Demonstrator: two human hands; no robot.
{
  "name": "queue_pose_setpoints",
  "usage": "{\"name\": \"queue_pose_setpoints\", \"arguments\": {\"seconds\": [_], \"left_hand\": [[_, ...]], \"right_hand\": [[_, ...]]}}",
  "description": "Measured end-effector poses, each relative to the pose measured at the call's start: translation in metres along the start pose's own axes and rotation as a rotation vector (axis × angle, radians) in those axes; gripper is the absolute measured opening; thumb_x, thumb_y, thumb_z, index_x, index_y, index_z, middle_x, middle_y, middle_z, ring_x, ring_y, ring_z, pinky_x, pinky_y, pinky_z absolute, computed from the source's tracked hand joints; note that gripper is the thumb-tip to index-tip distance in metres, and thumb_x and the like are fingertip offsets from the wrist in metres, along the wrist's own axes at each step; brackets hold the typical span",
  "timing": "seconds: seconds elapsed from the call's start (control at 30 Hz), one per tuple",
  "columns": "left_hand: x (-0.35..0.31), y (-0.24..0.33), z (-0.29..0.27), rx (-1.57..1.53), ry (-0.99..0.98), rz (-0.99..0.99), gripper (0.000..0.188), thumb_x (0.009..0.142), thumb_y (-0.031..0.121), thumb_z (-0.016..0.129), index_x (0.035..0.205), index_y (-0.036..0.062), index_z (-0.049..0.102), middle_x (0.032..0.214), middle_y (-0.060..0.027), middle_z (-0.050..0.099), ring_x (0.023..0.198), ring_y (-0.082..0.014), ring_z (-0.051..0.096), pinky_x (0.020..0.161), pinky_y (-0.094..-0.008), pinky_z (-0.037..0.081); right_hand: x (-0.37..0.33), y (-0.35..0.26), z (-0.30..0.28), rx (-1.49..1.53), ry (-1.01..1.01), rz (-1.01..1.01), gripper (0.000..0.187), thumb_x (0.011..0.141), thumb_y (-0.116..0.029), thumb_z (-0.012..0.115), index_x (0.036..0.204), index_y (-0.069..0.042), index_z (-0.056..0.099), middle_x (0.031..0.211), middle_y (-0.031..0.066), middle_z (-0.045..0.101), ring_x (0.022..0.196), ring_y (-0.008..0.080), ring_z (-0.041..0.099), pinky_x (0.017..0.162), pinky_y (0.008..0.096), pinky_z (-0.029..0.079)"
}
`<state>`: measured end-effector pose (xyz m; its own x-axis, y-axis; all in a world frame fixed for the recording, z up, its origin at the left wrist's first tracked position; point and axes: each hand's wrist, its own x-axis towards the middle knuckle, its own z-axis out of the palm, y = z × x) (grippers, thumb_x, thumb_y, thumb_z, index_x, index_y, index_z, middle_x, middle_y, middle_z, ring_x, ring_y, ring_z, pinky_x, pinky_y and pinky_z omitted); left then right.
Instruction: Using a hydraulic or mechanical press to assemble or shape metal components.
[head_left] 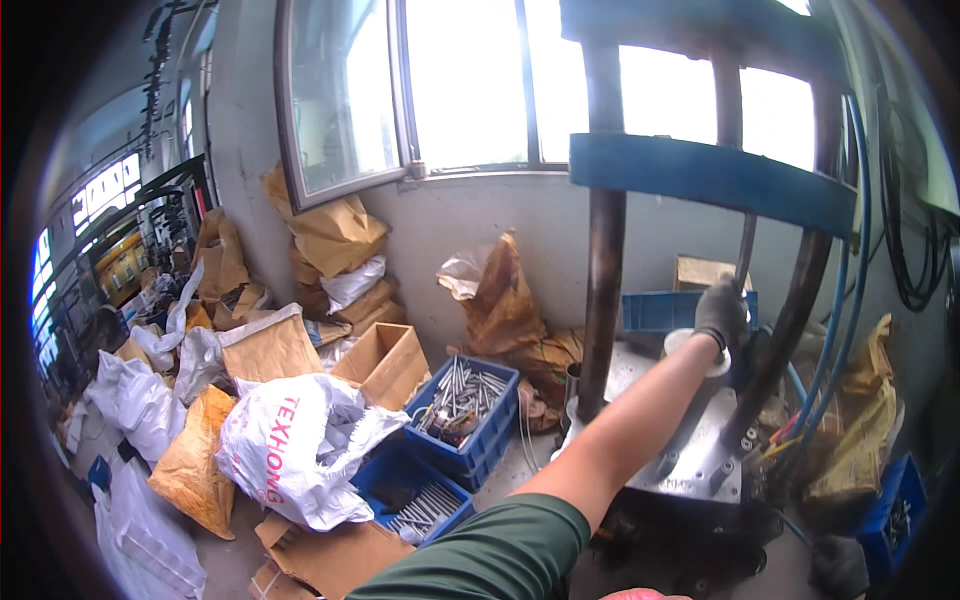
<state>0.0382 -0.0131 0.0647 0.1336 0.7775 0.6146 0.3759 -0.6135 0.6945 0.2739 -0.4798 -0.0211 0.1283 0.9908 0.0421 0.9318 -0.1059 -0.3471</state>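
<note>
My left hand (722, 308), in a dark grey glove, reaches far forward between the posts of a blue-framed press (710, 185). Its fingers close around a thin upright metal rod (746, 252). Below the wrist is a white round disc (718, 366), partly hidden by my forearm. Under the arm lies the press's metal base plate (690, 455), with holes and bolts. At the lower right, a dark grey gloved shape, seemingly my right hand (840, 565), is near a blue bin of small parts (893, 520); its fingers are too dark and blurred to read.
Left of the press, blue crates hold metal rods (462, 395) and pins (425, 510). A white woven sack (300, 440), an open wooden box (385, 365) and brown paper bags (500, 290) crowd the floor. Blue hoses (840, 330) run down the right side.
</note>
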Motion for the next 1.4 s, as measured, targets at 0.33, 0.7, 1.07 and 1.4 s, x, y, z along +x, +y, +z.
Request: {"name": "queue_pose_setpoints", "arguments": {"seconds": [0.33, 0.7, 1.07, 1.4], "left_hand": [[0.007, 0.001, -0.009, -0.009, -0.078, -0.057, 0.017, 0.094, 0.013, 0.061, 0.111, 0.0098, 0.060, 0.098, -0.0202, 0.073, 0.099, -0.0417, 0.071, 0.084, -0.0521, 0.055], [0.002, 0.001, -0.010, -0.054, -0.129, -0.086, 0.019, 0.094, 0.015, 0.060, 0.111, 0.0064, 0.060, 0.109, -0.0228, 0.072, 0.108, -0.0451, 0.067, 0.091, -0.0542, 0.053], [0.002, -0.002, -0.015, -0.076, -0.005, -0.046, 0.017, 0.090, 0.014, 0.065, 0.105, 0.0063, 0.064, 0.096, -0.0208, 0.073, 0.096, -0.0408, 0.071, 0.083, -0.0515, 0.056], [0.002, -0.004, -0.011, -0.024, 0.034, -0.025, 0.019, 0.089, 0.018, 0.068, 0.104, 0.0082, 0.066, 0.093, -0.0201, 0.074, 0.095, -0.0403, 0.072, 0.084, -0.0501, 0.056]], "right_hand": [[0.011, 0.000, 0.001, -0.071, 0.010, -0.042, 0.030, 0.093, -0.009, 0.067, 0.122, -0.004, 0.071, 0.096, 0.0083, 0.075, 0.074, 0.0132, 0.066, 0.068, 0.0283, 0.055], [0.011, 0.035, 0.020, 0.087, 0.001, 0.082, 0.032, 0.091, -0.013, 0.071, 0.122, -0.003, 0.072, 0.103, 0.0148, 0.077, 0.099, 0.0211, 0.074, 0.089, 0.0324, 0.056], [0.011, -0.017, 0.002, 0.188, -0.025, 0.201, 0.029, 0.098, -0.007, 0.066, 0.125, 0.003, 0.067, 0.112, 0.0108, 0.073, 0.106, 0.0220, 0.066, 0.096, 0.0352, 0.051], [0.077, 0.018, -0.023, -0.191, 0.958, -0.133, 0.022, 0.101, -0.002, 0.060, 0.120, 0.002, 0.068, 0.112, 0.0168, 0.072, 0.103, 0.0293, 0.070, 0.093, 0.0368, 0.054]]}}
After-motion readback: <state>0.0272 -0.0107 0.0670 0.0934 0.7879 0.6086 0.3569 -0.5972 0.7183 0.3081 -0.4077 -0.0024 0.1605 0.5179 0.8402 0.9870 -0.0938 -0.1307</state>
